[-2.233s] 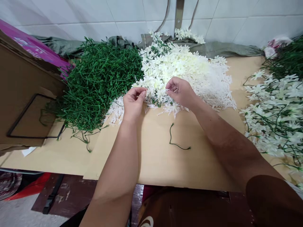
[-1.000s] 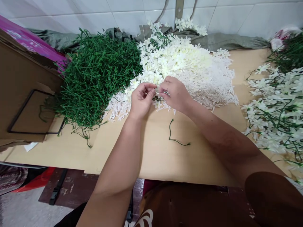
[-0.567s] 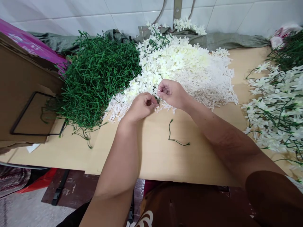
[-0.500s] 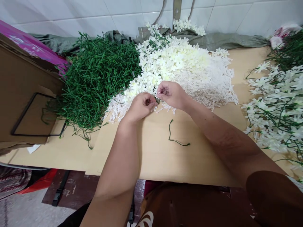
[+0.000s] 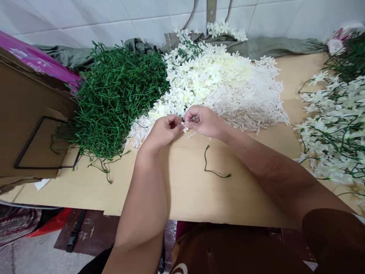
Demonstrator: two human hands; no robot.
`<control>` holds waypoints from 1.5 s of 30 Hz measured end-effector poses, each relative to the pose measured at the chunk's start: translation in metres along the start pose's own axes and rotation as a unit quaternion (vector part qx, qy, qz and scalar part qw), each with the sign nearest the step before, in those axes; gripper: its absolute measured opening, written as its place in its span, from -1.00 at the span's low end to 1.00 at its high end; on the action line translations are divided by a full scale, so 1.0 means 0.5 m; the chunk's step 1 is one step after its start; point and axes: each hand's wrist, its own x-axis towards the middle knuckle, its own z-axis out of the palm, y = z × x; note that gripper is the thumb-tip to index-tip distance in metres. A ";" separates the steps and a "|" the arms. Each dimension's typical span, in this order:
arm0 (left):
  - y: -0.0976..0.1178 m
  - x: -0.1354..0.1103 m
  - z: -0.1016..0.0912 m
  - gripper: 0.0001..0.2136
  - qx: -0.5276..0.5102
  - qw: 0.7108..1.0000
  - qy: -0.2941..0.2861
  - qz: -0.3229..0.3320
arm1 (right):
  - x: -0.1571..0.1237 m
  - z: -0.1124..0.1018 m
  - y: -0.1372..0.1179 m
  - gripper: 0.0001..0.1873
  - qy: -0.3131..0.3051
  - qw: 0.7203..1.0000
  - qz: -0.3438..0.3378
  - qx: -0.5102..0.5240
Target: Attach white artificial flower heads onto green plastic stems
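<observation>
A small white artificial flower (image 5: 185,128) is pinched between the fingertips of both hands, just in front of the flower heap. My left hand (image 5: 164,131) is closed, thumb and forefinger meeting at the flower's left side. From the right, my right hand (image 5: 204,121) closes thumb and forefinger at the same flower; its other fingers are curled. The fingers partly hide what they grip. Behind them spreads a heap of white flower heads (image 5: 211,70) with thin white stalks (image 5: 245,110). One loose green stem (image 5: 205,161) lies bent on the cardboard below my right hand.
A large pile of green stems (image 5: 122,91) stands left of the flowers. Beyond it is a cardboard box (image 5: 31,102) with a black wire frame (image 5: 28,142). Flowers on green stems (image 5: 339,133) lie at the right. Cardboard (image 5: 194,194) covers the table; a tiled wall (image 5: 154,26) stands behind.
Both hands have come slightly nearer to me. The white flower now shows between their fingertips, and the fingertips are closer together. The loose stem stays on the cardboard.
</observation>
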 end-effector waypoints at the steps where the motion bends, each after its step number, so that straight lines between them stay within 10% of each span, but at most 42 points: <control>1: 0.005 0.000 0.000 -0.89 -0.027 1.000 0.006 0.001 | 0.000 0.001 0.002 -0.88 0.012 1.000 0.001 0.001; 17: 0.011 0.015 0.024 -0.87 -0.203 0.978 0.037 -0.035 | 0.000 0.006 0.017 -0.89 0.086 0.995 -0.040 -0.026; 45: -0.005 0.025 0.046 -0.80 -0.124 0.983 0.118 0.066 | 0.007 -0.002 0.010 -0.87 0.062 0.998 0.003 -0.008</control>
